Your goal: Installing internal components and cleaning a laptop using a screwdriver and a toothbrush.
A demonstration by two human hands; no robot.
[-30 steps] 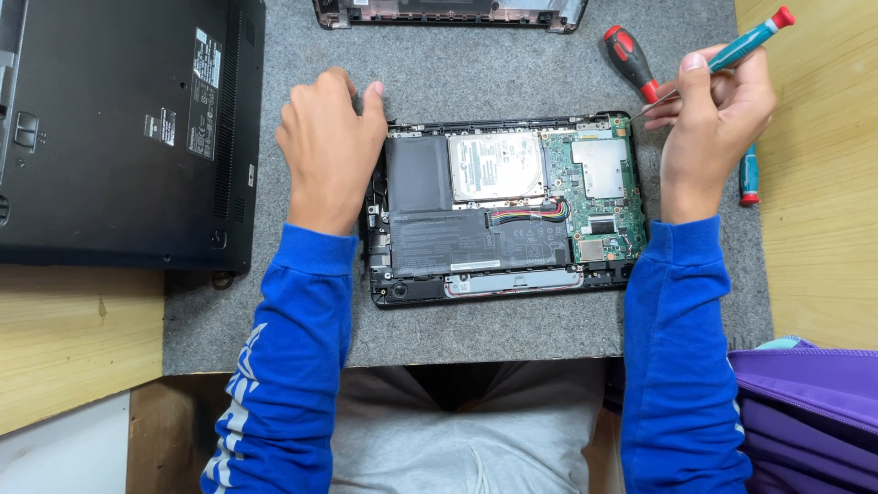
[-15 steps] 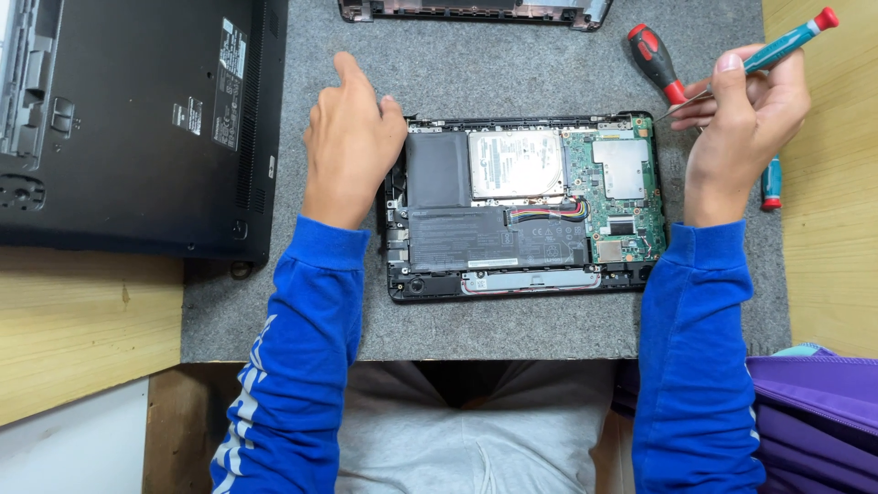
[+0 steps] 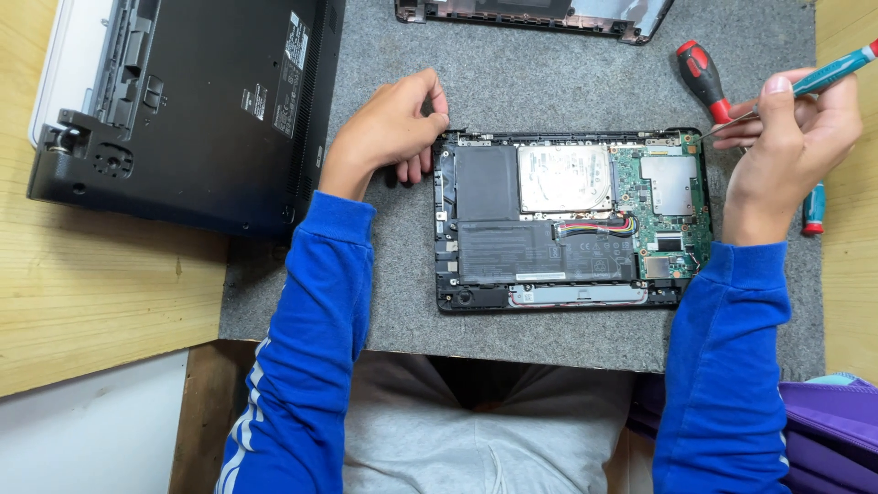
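An opened small laptop base lies on a grey felt mat, with its black battery, silver drive and green circuit board showing. My left hand rests on the mat at the base's top-left corner, fingers curled against its edge; whether it pinches something tiny I cannot tell. My right hand hovers over the base's top-right corner and grips a thin teal-handled screwdriver, its tip pointing left and down towards that corner.
A red-and-black screwdriver lies on the mat above the base's right end. Another small teal-and-red tool lies by the mat's right edge. A large black device sits upside down at left. A removed cover lies at the top. Purple fabric is at lower right.
My left hand has slid off the base's left side to its top-left corner, fingers now curled. The view has shifted, so everything sits further right. My right hand keeps its hold on the screwdriver.
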